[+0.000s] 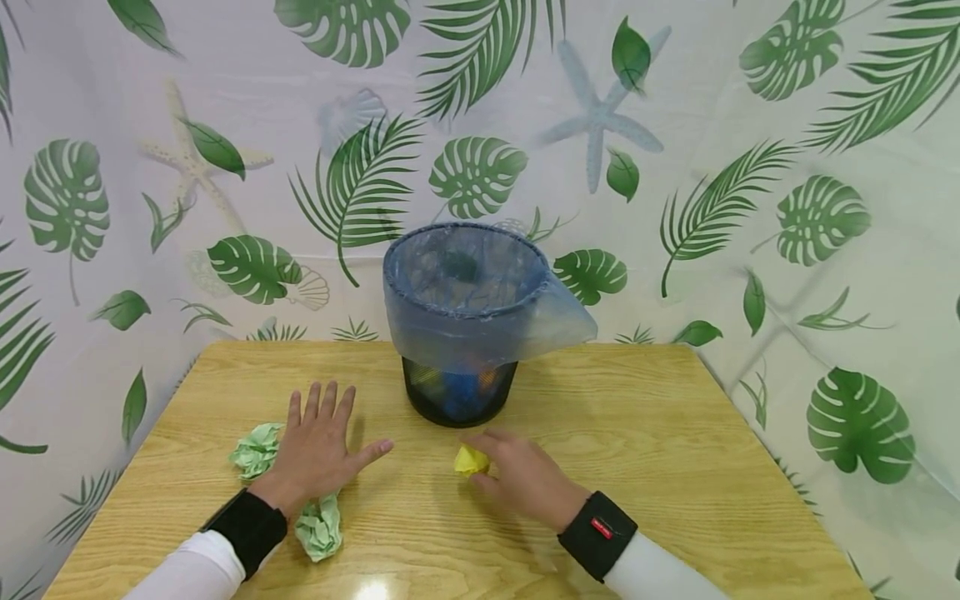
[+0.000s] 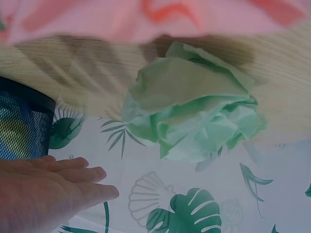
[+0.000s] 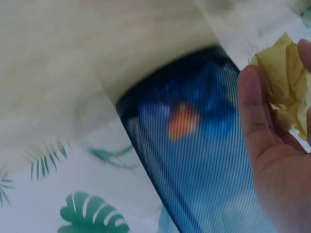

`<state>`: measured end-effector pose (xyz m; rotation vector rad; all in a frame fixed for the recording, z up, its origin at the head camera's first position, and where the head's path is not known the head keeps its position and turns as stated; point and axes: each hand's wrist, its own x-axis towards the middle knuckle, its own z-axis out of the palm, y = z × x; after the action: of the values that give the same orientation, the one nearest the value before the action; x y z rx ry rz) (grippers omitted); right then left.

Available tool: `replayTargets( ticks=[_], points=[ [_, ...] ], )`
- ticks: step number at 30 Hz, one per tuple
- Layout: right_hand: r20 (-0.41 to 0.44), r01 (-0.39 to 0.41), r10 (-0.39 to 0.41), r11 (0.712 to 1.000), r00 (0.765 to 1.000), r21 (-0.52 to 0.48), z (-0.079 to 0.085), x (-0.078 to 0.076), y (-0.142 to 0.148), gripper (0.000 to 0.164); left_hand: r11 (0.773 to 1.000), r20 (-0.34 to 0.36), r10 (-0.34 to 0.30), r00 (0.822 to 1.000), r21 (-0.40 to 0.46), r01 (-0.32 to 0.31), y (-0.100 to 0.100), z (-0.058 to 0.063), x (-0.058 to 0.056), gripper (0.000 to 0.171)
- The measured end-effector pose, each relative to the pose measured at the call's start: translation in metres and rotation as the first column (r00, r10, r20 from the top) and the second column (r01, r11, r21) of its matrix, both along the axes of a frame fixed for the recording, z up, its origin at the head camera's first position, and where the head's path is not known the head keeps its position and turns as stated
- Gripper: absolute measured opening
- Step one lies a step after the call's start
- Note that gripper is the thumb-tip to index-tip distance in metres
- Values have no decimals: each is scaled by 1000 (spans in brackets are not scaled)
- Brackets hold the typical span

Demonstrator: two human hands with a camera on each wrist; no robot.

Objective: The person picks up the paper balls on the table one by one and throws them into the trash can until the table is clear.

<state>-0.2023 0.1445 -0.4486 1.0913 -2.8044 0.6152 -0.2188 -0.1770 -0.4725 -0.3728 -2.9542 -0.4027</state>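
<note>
Right hand (image 1: 528, 483) pinches crumpled yellow paper (image 1: 469, 461); left hand (image 1: 315, 446) spread open.
Loose bin-liner corner (image 1: 566, 321) beyond the right hand could snag it.

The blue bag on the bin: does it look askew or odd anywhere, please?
Yes, slightly: in the head view, the blue bag flares into a loose point to the right of the black mesh bin, while on the left it hangs close. It looks lopsided.

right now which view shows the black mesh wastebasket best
The head view: the black mesh wastebasket shows upright, blue liner over its rim. Both wrist views lose the rim; left shows a small part, right more.
</note>
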Motion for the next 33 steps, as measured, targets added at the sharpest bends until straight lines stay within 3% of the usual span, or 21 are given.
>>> replayTargets(
  ticks=[7, 14, 22, 29, 33],
  points=[
    [-144, -22, 10, 997, 989, -79, 35, -2, 13, 59, 1000, 0, -3, 1000, -1, 3, 0, 0, 1, 108],
    [-308, -81, 28, 984, 951, -159, 80, -5, 16, 61, 1000, 3, -3, 1000, 0, 3, 0, 1, 1, 108],
    [-385, -121, 29, 969, 923, -217, 126, -12, 11, 61, 1000, -4, -4, 1000, -1, 4, 0, 2, 1, 108],
    [-495, -119, -32, 956, 869, -270, 152, -35, 5, 63, 1000, 0, -3, 1000, 4, 3, -1, 0, 0, 109],
    [-496, -81, -80, 952, 865, -295, 164, -48, 1, 61, 1000, 1, 0, 1000, 10, 0, -2, 1, 1, 109]
  ],
)
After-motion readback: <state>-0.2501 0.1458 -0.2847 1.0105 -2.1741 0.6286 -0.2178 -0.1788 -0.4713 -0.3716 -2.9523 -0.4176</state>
